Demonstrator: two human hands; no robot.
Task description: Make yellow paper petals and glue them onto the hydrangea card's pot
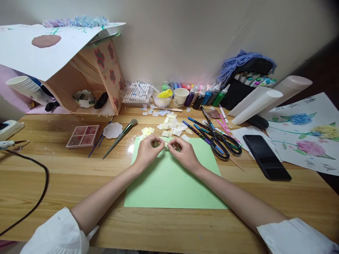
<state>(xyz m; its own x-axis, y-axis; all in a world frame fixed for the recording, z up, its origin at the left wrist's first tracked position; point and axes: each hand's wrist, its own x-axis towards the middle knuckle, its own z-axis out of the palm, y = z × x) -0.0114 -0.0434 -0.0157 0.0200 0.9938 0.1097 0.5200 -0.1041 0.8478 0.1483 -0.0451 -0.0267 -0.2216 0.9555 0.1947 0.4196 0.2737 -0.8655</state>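
Both hands meet above the top part of a light green sheet of paper [174, 187]. My left hand [149, 150] is closed in a pinch, thumb against forefinger. Facing it, my right hand [182, 151] pinches in the same way. Between the fingertips is a small pale yellow paper piece [166, 144], mostly covered by the fingers. Just beyond the hands lies a loose heap of cream paper squares [172, 123]. A smaller group of yellow paper squares [147, 131] rests near the left hand, by the sheet's upper left corner.
To the right are black-handled scissors [222, 141] among pens, then a black phone [266, 157]. On the left lie a brush [120, 138], a white palette [112, 130] and a pink divided box [83, 135]. Along the wall stand a paper cup [181, 97] and paint bottles [209, 94].
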